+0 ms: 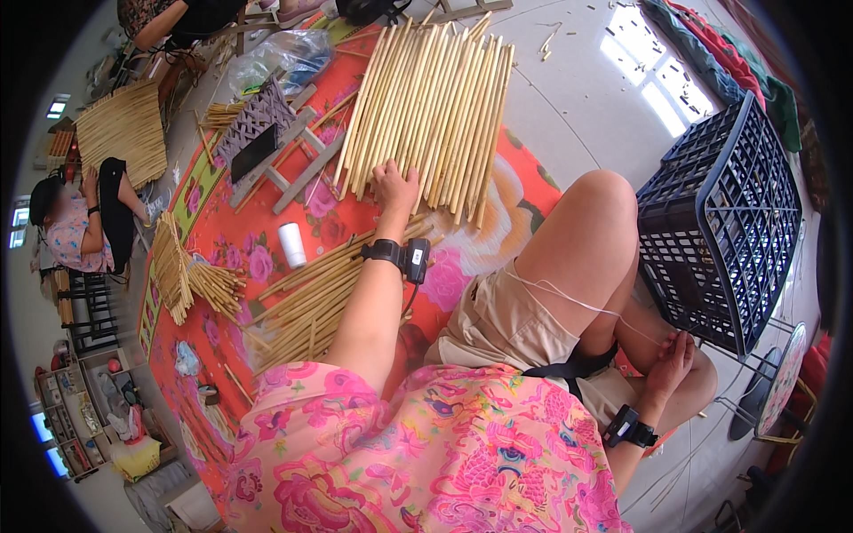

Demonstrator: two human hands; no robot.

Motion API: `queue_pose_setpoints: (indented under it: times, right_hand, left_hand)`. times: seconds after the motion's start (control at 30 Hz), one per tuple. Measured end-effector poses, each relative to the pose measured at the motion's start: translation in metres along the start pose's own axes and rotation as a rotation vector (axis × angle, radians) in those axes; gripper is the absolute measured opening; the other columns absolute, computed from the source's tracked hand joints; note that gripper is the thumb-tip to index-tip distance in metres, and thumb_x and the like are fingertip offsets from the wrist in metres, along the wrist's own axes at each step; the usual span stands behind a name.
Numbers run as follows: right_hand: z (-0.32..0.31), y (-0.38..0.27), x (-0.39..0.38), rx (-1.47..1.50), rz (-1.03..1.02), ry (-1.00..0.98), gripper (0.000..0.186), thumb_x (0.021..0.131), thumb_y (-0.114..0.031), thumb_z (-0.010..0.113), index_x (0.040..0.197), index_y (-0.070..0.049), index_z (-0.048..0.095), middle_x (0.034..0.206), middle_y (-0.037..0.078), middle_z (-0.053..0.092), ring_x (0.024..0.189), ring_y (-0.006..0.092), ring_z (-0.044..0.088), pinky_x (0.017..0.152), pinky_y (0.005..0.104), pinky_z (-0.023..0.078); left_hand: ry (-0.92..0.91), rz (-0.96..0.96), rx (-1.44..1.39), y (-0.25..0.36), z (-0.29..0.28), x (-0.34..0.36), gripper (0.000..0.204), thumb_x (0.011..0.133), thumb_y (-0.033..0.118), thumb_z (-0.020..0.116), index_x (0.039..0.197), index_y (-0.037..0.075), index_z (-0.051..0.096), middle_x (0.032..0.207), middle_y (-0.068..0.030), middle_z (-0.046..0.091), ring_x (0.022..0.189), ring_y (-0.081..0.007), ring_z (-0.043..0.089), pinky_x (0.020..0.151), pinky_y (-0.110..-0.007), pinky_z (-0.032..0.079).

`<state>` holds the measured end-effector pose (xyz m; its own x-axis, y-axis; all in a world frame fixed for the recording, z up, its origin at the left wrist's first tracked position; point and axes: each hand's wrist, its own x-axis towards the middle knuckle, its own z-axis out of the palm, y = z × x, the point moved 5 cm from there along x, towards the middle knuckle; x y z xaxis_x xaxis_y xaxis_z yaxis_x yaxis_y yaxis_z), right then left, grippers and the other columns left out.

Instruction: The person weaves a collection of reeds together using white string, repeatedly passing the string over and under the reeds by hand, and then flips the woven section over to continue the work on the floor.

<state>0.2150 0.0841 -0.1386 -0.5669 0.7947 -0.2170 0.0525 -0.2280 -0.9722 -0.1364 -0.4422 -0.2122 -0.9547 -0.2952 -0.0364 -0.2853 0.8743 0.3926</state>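
A panel of pale reed stalks [431, 111], laid side by side, stretches out in front of me. My left hand [394, 185] is at its near edge, fingers curled over the stalk ends; exactly which stalks it grips is hard to see. Low on the right, by my bent leg, my right hand [673, 360] is closed with the fingers pinched on a thin white cord [569, 298]. This cord runs leftward over my thigh. A loose pile of reed stalks [311, 306] lies beneath my left forearm. Beside that pile stands a white spool [291, 245].
A red floral mat [227, 306] covers the floor. Left of the panel are a low wooden stool [298, 164] and a dark phone [254, 153]. Tied reed bundles [191, 275] lie farther left. A dark plastic crate [720, 222] stands right. Other people sit at left and top left.
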Motion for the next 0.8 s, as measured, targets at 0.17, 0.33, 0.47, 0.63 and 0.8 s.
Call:
queue_pose_setpoints:
  times: [0.17, 0.33, 0.47, 0.63, 0.8]
  right_hand:
    - [0.004, -0.001, 0.0, 0.005, 0.006, -0.005, 0.011, 0.095, -0.021, 0.057, 0.095, -0.01, 0.056, 0.079, 0.0, 0.061, 0.06, 0.0035, 0.052, 0.048, 0.0146, 0.035]
    - [0.001, 0.001, 0.001, 0.005, 0.014, 0.003, 0.011, 0.096, -0.021, 0.057, 0.094, -0.01, 0.056, 0.079, 0.0, 0.061, 0.06, 0.0033, 0.051, 0.048, 0.0141, 0.035]
    - [-0.002, 0.003, 0.002, 0.02, 0.018, -0.001, 0.011, 0.096, -0.021, 0.057, 0.095, -0.01, 0.056, 0.079, 0.001, 0.062, 0.06, 0.0033, 0.051, 0.048, 0.014, 0.035]
    - [-0.001, 0.003, 0.001, 0.028, 0.028, 0.005, 0.011, 0.096, -0.021, 0.057, 0.095, -0.01, 0.056, 0.08, 0.001, 0.062, 0.06, 0.0033, 0.052, 0.048, 0.0142, 0.035]
    - [0.001, 0.001, 0.0, 0.006, 0.01, -0.003, 0.011, 0.096, -0.021, 0.057, 0.095, -0.01, 0.057, 0.079, 0.001, 0.062, 0.06, 0.0033, 0.052, 0.048, 0.0143, 0.035]
  left_hand:
    - [-0.007, 0.029, 0.061, -0.007, 0.002, 0.005, 0.05, 0.084, 0.036, 0.059, 0.119, 0.001, 0.053, 0.125, -0.0173, 0.044, 0.117, -0.0374, 0.041, 0.095, -0.047, 0.04]
    - [0.117, 0.126, 0.118, -0.002, 0.003, -0.003, 0.047, 0.085, 0.034, 0.057, 0.118, 0.001, 0.054, 0.126, -0.0132, 0.045, 0.118, -0.0351, 0.041, 0.093, -0.048, 0.041]
    - [0.105, 0.116, 0.122, -0.002, 0.004, -0.001, 0.049, 0.084, 0.035, 0.057, 0.12, 0.002, 0.053, 0.126, -0.011, 0.046, 0.117, -0.0343, 0.043, 0.093, -0.048, 0.042]
    - [0.108, 0.121, 0.086, -0.006, 0.003, 0.002, 0.055, 0.083, 0.035, 0.057, 0.125, 0.001, 0.049, 0.128, -0.0153, 0.047, 0.119, -0.0361, 0.043, 0.098, -0.047, 0.039]
    - [0.115, 0.104, 0.018, -0.01, -0.001, 0.004, 0.062, 0.082, 0.035, 0.059, 0.131, 0.0, 0.045, 0.13, -0.0193, 0.046, 0.122, -0.0378, 0.041, 0.104, -0.045, 0.034]
